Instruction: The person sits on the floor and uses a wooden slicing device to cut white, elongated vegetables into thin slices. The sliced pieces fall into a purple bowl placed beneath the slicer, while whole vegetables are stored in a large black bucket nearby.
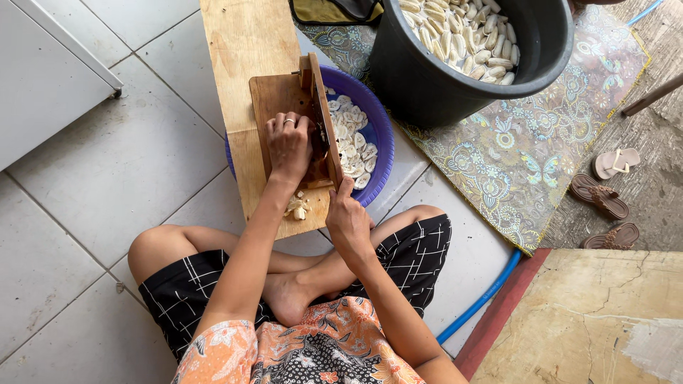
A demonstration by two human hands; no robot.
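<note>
The floor is pale grey square tile (107, 171) with dark grout lines, and at the far left, well away from the left hand, stands the corner of a white cabinet (43, 78) on a small foot. The person sits cross-legged on the tile in black shorts with thin white lines and an orange flowered top. A long pale wooden plank (238, 43) runs away from the person, its long axis pointing up the frame, and passes under the left hand. On the plank lies a darker brown wooden slicing board (274, 107) with an upright side rail, its long axis running the same way as the plank and tilted slightly rightward at the far end. The left hand (289, 146), a ring on one finger, lies palm down on this board with fingers curled together, pressing on something I cannot make out beneath them. Just below that hand's wrist a few pale scraps (298, 207) sit on the plank. The right hand (346, 217) is closed on the near end of the board's rail, thumb pointing up along it. Just beyond the right hand, partly under the board, is a round blue-purple plastic basin (377, 135) holding thin pale slices (352, 142). Farther up and right stands a big black plastic bucket (427, 85) filled with peeled pale oblong pieces (462, 35), on a patterned vinyl mat (526, 149) with butterflies. Right of the hand lie a blue hose (484, 295), brown sandals (601, 199) and rough concrete (590, 320).
</note>
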